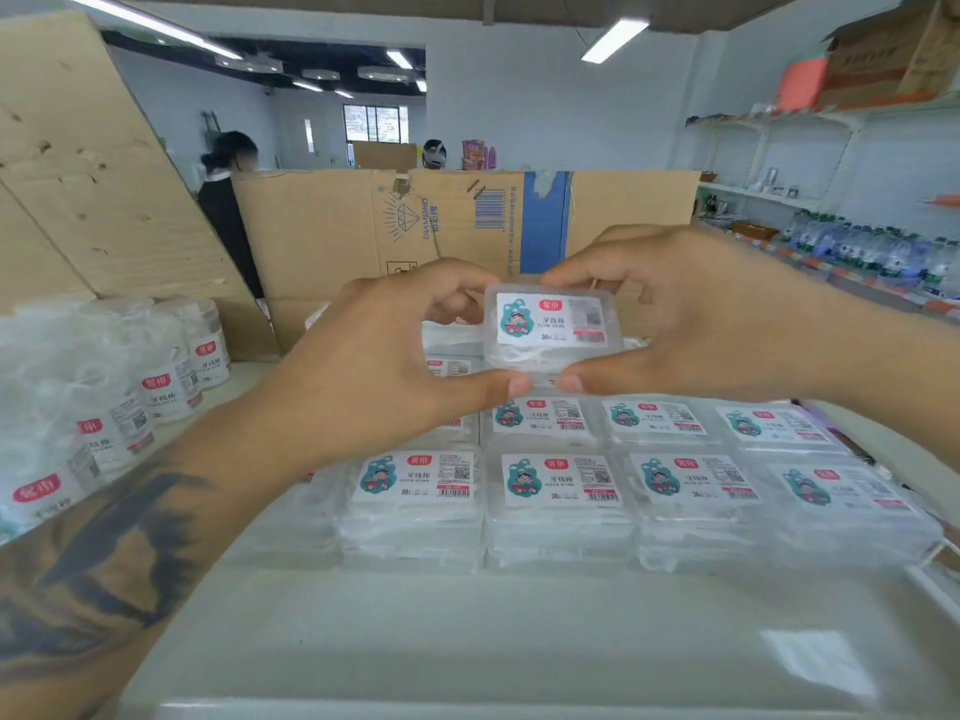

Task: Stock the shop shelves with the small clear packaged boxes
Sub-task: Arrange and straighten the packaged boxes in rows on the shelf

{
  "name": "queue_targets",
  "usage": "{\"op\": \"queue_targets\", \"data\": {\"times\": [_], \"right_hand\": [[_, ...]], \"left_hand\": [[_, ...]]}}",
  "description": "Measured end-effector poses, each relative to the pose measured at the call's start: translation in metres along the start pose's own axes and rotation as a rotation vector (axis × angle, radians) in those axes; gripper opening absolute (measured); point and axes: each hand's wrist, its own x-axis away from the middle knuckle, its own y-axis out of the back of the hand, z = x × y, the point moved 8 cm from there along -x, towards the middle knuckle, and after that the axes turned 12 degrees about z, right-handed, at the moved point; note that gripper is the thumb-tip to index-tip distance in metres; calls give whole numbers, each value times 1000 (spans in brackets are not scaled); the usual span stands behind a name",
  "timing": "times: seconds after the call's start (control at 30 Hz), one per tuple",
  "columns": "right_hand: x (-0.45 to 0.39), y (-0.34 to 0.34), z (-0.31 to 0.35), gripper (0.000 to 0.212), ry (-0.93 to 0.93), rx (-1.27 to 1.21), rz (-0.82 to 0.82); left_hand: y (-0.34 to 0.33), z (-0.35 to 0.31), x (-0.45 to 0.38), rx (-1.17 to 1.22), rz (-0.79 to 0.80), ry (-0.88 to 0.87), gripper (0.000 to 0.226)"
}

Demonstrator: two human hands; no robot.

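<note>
Both hands hold one small clear box (551,324) with a white, green and red label, raised above the shelf. My left hand (384,356) grips its left side, thumb under the front edge. My right hand (691,314) grips its right side in the same way. Below it, rows of the same clear boxes (558,485) lie flat in stacks on the white shelf (467,641), labels up. The rows behind the held box are partly hidden by my hands.
Round clear tubs (166,381) with red labels stand at the left. Cardboard sheets (363,226) wall the shelf's back and left. A shelf of water bottles (872,252) runs at the right. Two people stand beyond the cardboard. Bare shelf surface lies in front of the rows.
</note>
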Motion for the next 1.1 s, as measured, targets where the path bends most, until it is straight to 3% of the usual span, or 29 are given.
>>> {"op": "queue_targets", "data": {"times": [0.1, 0.23, 0.37, 0.7, 0.87, 0.97, 1.1], "right_hand": [[-1, 9, -36, 55, -142, 32, 44], [2, 5, -86, 53, -342, 172, 131], [1, -15, -108, 50, -385, 120, 169], [-5, -39, -122, 36, -367, 113, 190], [-4, -39, -116, 39, -364, 119, 208], [-4, -39, -110, 47, -338, 160, 213], [-6, -40, -97, 52, -295, 174, 221]], "left_hand": [[-14, 8, 2, -141, 237, 107, 96], [-28, 23, 13, -232, 541, 229, 94], [-42, 27, 16, -250, 674, 222, 96], [-47, 30, 12, -261, 648, 181, 102], [-42, 23, 7, -224, 578, 180, 91], [-44, 8, 0, -341, 619, 196, 85], [-49, -13, -18, -499, 680, 233, 99]]}}
